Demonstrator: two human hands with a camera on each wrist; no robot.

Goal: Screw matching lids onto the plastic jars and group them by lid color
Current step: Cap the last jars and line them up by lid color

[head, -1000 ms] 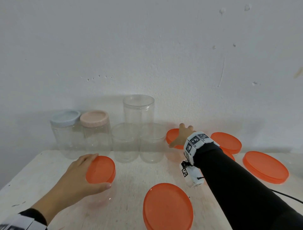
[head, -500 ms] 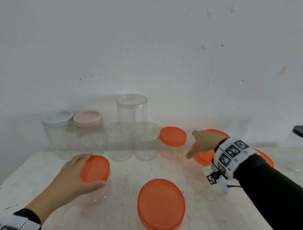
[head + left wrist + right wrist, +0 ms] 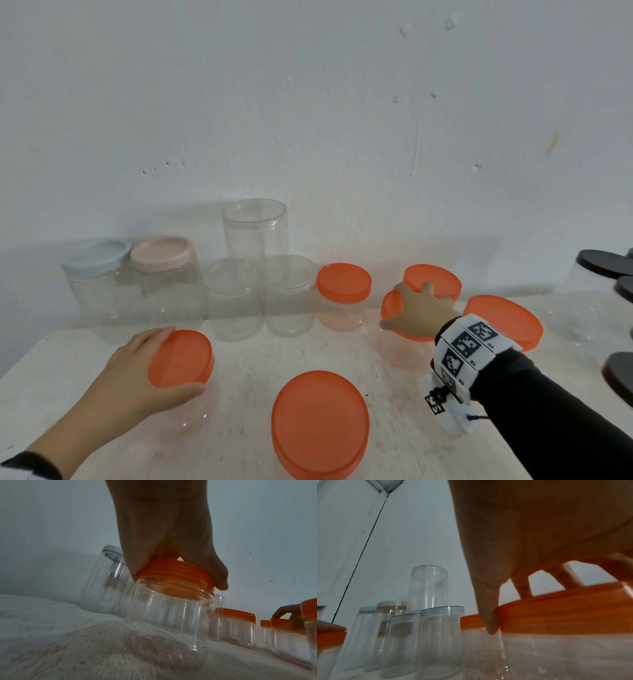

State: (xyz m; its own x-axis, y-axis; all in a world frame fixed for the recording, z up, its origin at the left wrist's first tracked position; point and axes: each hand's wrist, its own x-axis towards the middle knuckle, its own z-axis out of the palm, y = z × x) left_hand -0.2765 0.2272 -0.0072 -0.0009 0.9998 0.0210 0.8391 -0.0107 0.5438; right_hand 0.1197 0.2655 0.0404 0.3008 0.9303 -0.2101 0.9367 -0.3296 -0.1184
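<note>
My left hand (image 3: 178, 363) grips the orange lid (image 3: 186, 349) of a clear jar (image 3: 168, 618) that stands at the front left of the table. In the left wrist view its thumb (image 3: 217, 577) and fingers curl round the lid's ribbed rim. My right hand (image 3: 404, 306) lies spread over the orange lid (image 3: 388, 306) of another clear jar at the back right. The right wrist view shows the thumb (image 3: 489, 615) against that lid's (image 3: 556, 609) rim and the fingers reaching over its far edge.
More orange-lidded jars stand at the back (image 3: 344, 282), behind my right hand (image 3: 433, 279), to its right (image 3: 503, 320) and at the front (image 3: 320, 421). Along the wall are blue-lidded (image 3: 97, 253), pink-lidded (image 3: 161, 253) and clear jars (image 3: 255, 228). Black lids (image 3: 604, 262) show at the right edge.
My right hand left the orange-lidded jar beside the clear jars and moved right onto another orange lid. The left hand stayed on its lid.
</note>
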